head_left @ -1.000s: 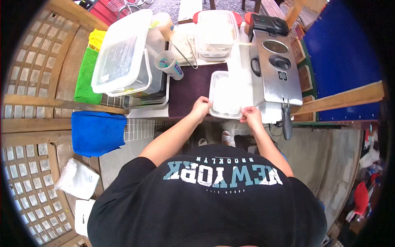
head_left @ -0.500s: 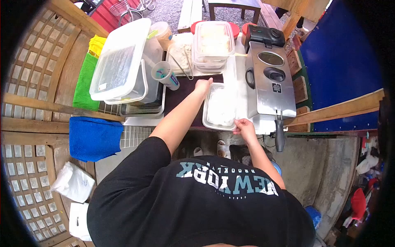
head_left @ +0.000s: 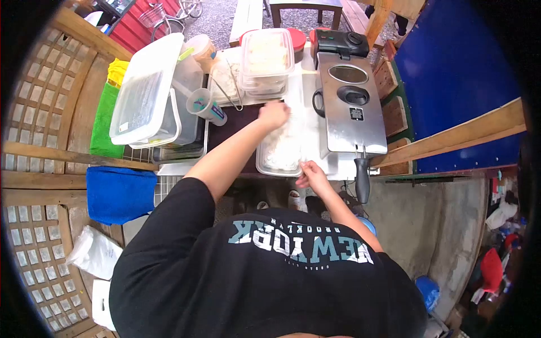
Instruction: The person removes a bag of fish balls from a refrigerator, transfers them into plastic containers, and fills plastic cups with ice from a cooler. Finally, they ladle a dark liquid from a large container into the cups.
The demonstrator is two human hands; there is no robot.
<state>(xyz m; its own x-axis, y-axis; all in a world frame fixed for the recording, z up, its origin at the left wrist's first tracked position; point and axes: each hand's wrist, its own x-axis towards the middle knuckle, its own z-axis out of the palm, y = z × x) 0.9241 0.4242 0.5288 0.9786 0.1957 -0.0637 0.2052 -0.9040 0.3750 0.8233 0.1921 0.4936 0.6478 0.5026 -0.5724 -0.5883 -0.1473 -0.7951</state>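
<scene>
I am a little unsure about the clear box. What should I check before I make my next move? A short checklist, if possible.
1. Right hand at the box's near corner: ok.
2. Left hand at its far end: ok; whether it presses there, cannot tell.
3. Box fully closed: cannot tell, the surface is too bright.
4. Cup apart from left arm: ok.
5. Fryer lid down: ok.
6. Black handle inside the table edge: not ok, it sticks out.

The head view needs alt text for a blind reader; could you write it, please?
Left hand at the far end of a clear container, right hand at its near corner; a metal appliance stands to the right, a cup to the left.
</scene>
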